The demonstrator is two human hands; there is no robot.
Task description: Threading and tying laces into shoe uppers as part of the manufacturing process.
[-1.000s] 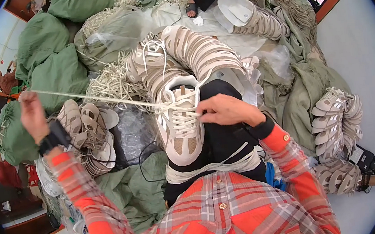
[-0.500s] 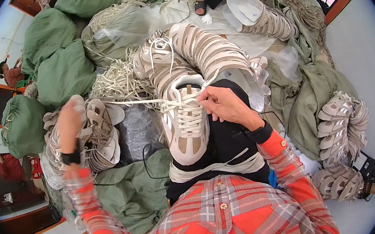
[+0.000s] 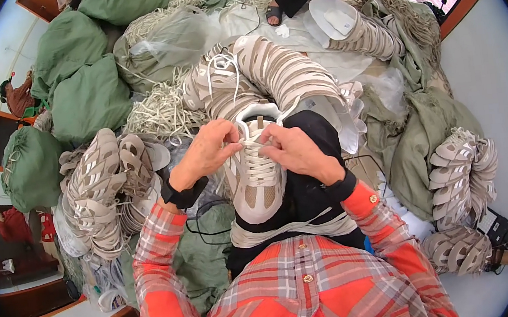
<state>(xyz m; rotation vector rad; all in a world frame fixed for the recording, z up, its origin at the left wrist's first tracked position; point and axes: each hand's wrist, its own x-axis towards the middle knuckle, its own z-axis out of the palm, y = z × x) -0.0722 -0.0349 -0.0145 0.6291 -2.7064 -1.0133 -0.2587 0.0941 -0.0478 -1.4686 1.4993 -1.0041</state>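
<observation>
Head view: beige sneaker (image 3: 261, 205) sits toe-inward on the wearer's black-trousered lap (image 3: 309, 193), left hand (image 3: 206, 150) grip pinching cream lace (image 3: 261, 169) by the upper eyelets, right hand (image 3: 299, 151) fingertips at the opposite side, can't tell if pinching.

Hands (image 3: 298, 153) pinching laces (image 3: 261, 169), beige shoe (image 3: 262, 206), stacked uppers (image 3: 93, 202), green sacks (image 3: 90, 96)

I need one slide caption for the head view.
Left hand and right hand at the laces of a beige shoe, sacks beyond.

No legible text, labels, numbers or signs.
</observation>
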